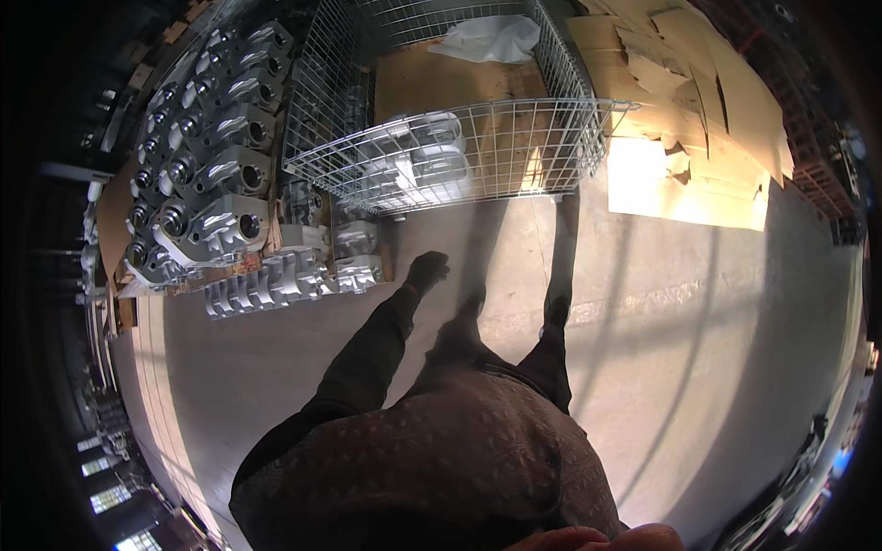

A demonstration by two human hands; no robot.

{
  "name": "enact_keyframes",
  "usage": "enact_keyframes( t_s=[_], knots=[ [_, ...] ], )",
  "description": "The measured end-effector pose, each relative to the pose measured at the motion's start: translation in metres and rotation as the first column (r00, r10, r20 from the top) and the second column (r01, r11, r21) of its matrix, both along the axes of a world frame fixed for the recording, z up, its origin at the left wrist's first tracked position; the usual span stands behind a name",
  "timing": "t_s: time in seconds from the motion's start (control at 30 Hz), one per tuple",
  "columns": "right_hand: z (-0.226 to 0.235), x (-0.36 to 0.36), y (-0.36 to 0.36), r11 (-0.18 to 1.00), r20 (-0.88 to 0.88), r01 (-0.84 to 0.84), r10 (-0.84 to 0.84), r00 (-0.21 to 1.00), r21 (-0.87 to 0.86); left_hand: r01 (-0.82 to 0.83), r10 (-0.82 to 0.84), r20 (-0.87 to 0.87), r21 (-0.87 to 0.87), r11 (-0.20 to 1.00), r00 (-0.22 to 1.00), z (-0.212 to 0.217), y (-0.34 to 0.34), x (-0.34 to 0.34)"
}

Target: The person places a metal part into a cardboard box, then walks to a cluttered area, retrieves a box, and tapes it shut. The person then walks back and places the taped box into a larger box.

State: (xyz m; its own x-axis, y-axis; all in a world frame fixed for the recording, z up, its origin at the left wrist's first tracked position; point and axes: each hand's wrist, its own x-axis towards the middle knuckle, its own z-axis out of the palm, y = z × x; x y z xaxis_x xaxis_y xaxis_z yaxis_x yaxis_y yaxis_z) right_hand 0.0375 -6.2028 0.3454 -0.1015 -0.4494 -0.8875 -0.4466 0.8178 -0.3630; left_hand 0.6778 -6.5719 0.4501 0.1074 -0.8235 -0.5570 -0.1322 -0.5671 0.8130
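Observation:
My left hand hangs in shadow over the floor, in front of the wire basket and right of the lower castings. Its fingers are loosely bent with a small gap, and nothing shows in them. At the lower edge, close to my body, part of my right hand shows with curled fingers; what they hold, if anything, is cut off. The wire mesh basket stands ahead, cardboard on its bottom. Several silver metal castings lie inside behind the front mesh, and a white plastic sheet lies at the back.
Left of the basket, silver castings with round bores are stacked in rows, more castings below them. Torn cardboard sheets lie at the right. Sunlight and long shadows cross the concrete floor. Dark racks stand at the far right.

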Motion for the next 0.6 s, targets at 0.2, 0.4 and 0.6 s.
enact_keyframes(
  t_s=[0.2,0.4,0.6],
  knots=[
    [0.013,-0.117,-0.187,0.559,0.443,0.714,-0.814,0.376,0.421,0.234,-0.192,0.300,-0.111,0.966,0.934,-0.066,0.021,-0.080],
    [0.095,-0.167,-0.425,0.713,0.277,0.667,-0.610,0.742,-0.217,0.101,-0.090,0.266,-0.025,0.995,0.960,-0.049,0.047,-0.122],
    [0.073,-0.143,-0.533,0.805,0.244,0.568,-0.525,0.816,-0.168,-0.128,0.112,0.166,0.093,0.987,0.980,-0.004,0.044,-0.126]
  ],
)
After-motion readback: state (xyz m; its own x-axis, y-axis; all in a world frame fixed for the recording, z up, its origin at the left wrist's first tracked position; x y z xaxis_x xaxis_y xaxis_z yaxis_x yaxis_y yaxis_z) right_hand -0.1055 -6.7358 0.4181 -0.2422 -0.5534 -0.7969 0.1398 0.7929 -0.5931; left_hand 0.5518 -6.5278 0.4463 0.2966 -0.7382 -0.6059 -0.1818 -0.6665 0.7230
